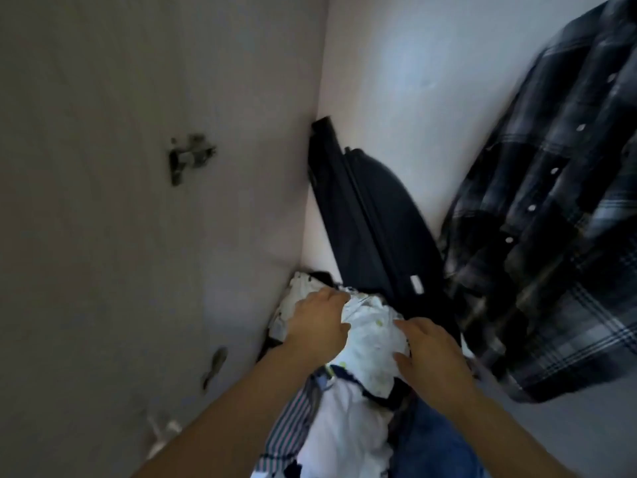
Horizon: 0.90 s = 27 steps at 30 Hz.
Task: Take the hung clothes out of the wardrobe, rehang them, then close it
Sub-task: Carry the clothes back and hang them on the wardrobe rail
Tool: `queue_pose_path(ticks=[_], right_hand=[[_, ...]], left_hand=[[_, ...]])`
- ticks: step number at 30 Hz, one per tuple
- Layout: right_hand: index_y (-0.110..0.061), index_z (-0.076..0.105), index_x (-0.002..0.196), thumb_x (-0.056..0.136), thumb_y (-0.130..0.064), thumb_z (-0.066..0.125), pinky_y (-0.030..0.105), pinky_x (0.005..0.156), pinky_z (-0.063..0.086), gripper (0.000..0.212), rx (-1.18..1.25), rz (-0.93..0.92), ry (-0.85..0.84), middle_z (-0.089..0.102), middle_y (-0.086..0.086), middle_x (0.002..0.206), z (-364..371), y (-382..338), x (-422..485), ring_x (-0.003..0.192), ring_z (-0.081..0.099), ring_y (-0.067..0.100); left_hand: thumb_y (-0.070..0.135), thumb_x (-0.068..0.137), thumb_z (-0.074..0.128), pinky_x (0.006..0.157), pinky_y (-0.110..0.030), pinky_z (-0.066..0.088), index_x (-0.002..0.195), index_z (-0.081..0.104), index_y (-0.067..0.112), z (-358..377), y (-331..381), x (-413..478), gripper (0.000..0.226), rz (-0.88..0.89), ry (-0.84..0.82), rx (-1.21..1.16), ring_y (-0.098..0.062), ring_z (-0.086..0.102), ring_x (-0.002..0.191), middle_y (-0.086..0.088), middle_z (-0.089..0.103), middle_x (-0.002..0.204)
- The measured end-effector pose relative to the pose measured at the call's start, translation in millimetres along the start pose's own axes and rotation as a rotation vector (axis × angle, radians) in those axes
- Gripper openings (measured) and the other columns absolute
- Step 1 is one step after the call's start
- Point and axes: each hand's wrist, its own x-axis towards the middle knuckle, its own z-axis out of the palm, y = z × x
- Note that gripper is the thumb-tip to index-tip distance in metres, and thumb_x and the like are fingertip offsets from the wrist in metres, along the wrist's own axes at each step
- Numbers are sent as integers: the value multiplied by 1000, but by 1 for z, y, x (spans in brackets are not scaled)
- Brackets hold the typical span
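Observation:
I look down into the wardrobe's corner. A crumpled white garment with small yellow dots (pixel 370 339) lies on top of a heap of clothes at the bottom. My left hand (pixel 319 322) rests on its left side, fingers curled into the cloth. My right hand (pixel 429 353) presses on its right side, thumb and fingers spread against the fabric. A dark blue plaid shirt (pixel 558 215) with white snap buttons hangs at the right, blurred. The frame is too blurred to show whether either hand has a firm grip.
A dark suitcase (pixel 372 215) leans in the back corner behind the heap. The wardrobe's pale side panel (pixel 138 236) with a metal hinge (pixel 189 157) fills the left. A striped shirt (pixel 293 426) and blue denim (pixel 437 443) lie in the heap below my hands.

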Motion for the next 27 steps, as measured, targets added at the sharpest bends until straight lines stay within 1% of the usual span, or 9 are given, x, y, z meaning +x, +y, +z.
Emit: queue_pose_path(ticks=[5,7,9,11,12,16,20,24,27], right_hand=[[-25,30,143,93,-38,48,22,105,28,54,84,-173,-173,38,-5,141,54,-47,-64,127,37,12],[-24,33,141,93,-36,50,24,104,31,53,103,-280,-218,40,-4,140,71,-71,-94,126,39,14],[-24,42,134,91,-32,53,26,96,36,45,144,-389,-263,47,-2,130,84,-97,-123,119,45,17],[-23,49,125,88,-29,54,28,88,39,38,174,-505,-302,52,-2,116,95,-125,-152,110,49,20],[-23,49,125,88,-29,54,28,87,39,38,170,-568,-327,52,-2,116,99,-140,-168,109,49,20],[-24,39,137,92,-31,49,27,99,32,47,200,-819,-436,46,-3,131,113,-208,-227,120,43,19],[-24,42,135,89,-25,49,27,97,32,47,232,-1051,-518,47,-3,129,114,-284,-280,118,44,20],[-23,41,134,90,-32,50,25,98,32,46,206,-1264,-549,47,-3,129,111,-366,-328,119,44,18],[-24,36,138,91,-31,48,25,101,28,50,202,-1402,-559,45,-3,131,108,-433,-366,121,41,17]], left_hand=[[22,87,49,101,-34,32,138,37,24,29,-24,-134,53,-300,-81,36,-24,38,125,-3,40,139],[19,87,48,98,-33,34,133,42,24,38,-28,-191,47,-442,-92,10,-24,42,122,-2,44,132],[21,87,51,95,-33,36,127,46,25,44,-29,-249,41,-557,-82,16,-23,46,117,0,48,126],[28,88,54,99,-35,33,134,40,27,45,-30,-309,48,-666,-96,33,-22,43,122,2,45,132],[30,89,54,102,-35,31,137,37,28,43,-31,-339,52,-733,-100,41,-21,40,125,3,42,136],[32,90,52,106,-34,27,141,32,28,25,-37,-451,55,-1003,-34,71,-20,35,129,5,37,142],[34,92,49,104,-32,27,141,30,28,-2,-33,-556,53,-1249,27,85,-18,35,129,6,36,143],[33,92,49,104,-32,28,141,30,27,-31,-27,-649,53,-1461,123,88,-18,36,128,7,36,143],[31,92,49,105,-33,27,142,29,27,-54,-30,-711,54,-1593,196,102,-18,35,130,6,36,144]])
